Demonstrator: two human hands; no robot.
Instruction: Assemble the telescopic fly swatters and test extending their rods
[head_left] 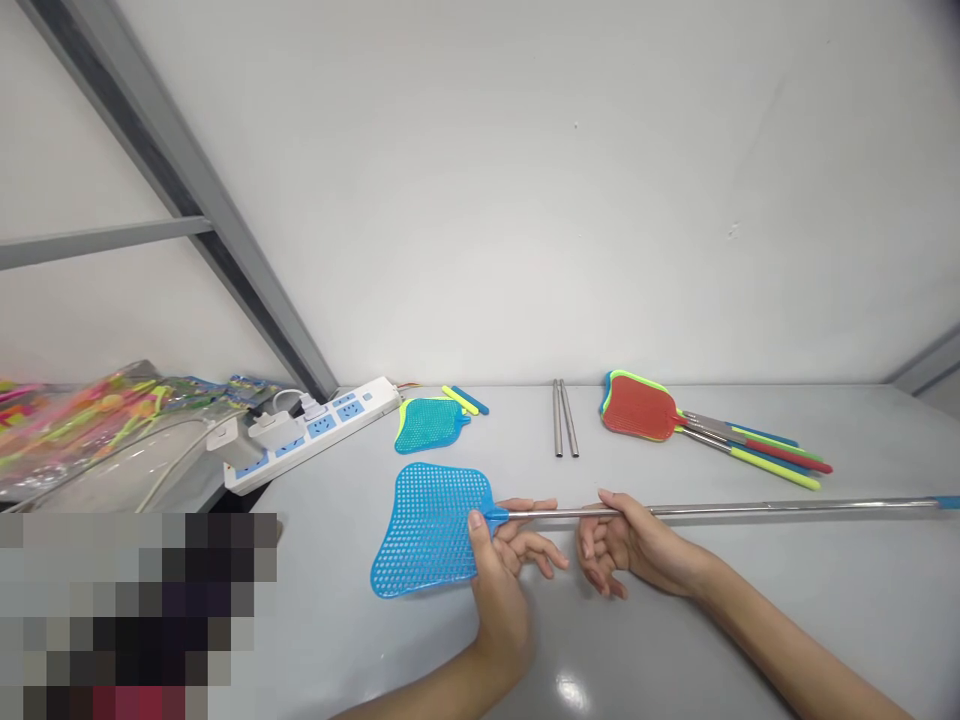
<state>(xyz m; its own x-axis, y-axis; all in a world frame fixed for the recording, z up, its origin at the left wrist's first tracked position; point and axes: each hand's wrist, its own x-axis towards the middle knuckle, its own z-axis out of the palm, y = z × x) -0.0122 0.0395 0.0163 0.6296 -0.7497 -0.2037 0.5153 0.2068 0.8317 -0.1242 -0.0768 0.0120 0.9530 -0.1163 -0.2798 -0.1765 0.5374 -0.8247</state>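
A blue fly swatter [435,530] with a long, drawn-out metal rod lies level across the front, its perforated head at the left. My left hand [504,575] grips it where head and rod meet, thumb on top at the head's corner, fingers behind the rod. Further right along the rod, my right hand [637,545] pinches the metal between thumb and index finger, the other fingers loosely curled. The blue handle end [947,502] reaches the right edge of the view. Behind my hands, two short metal tubes [558,420] lie on the grey table [750,600].
Several assembled swatters with a red head [639,405] on top lie stacked at the back right. Loose teal and yellow swatter heads [431,427] sit beside short coloured handles [465,400]. A white power strip [330,430] with plugs and bagged colourful items [120,420] occupy the left.
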